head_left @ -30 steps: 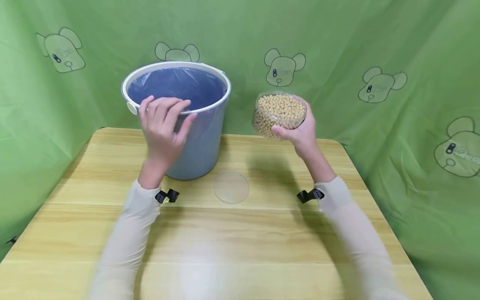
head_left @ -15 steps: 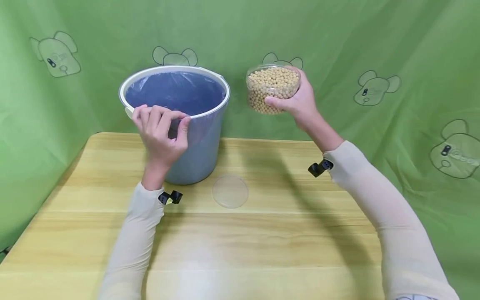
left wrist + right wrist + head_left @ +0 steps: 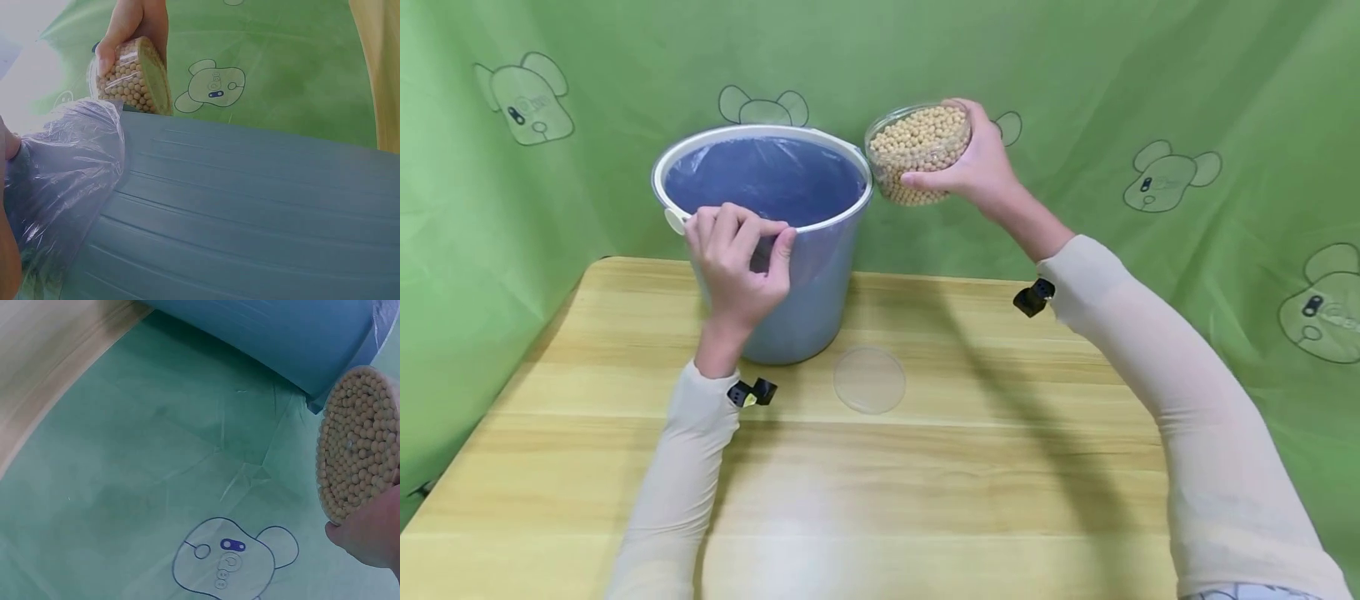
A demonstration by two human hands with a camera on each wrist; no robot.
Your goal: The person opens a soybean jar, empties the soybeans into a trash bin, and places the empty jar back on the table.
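Note:
A blue bucket point(image 3: 805, 283) lined with a thin plastic bag stands at the back of the wooden table point(image 3: 880, 483). My left hand point(image 3: 737, 258) grips its near rim, fingers curled over the edge and the bag. My right hand point(image 3: 973, 171) holds a clear round tub of soybeans point(image 3: 917, 150), tilted toward the bucket and right beside its right rim. In the left wrist view the tub of soybeans point(image 3: 131, 78) shows above the bucket wall point(image 3: 250, 212) and the crinkled plastic bag point(image 3: 69, 181). The right wrist view shows the tub of soybeans point(image 3: 359, 447) next to the bucket point(image 3: 281, 331).
A clear round lid point(image 3: 869, 380) lies flat on the table in front of the bucket. A green cloth with cartoon bear prints point(image 3: 1172, 175) hangs close behind and around the table. Small black clips sit on both sleeves.
My right hand has lifted the tub of soybeans up and left, to the bucket's right rim, and tilted it. My left hand has closed onto the near rim.

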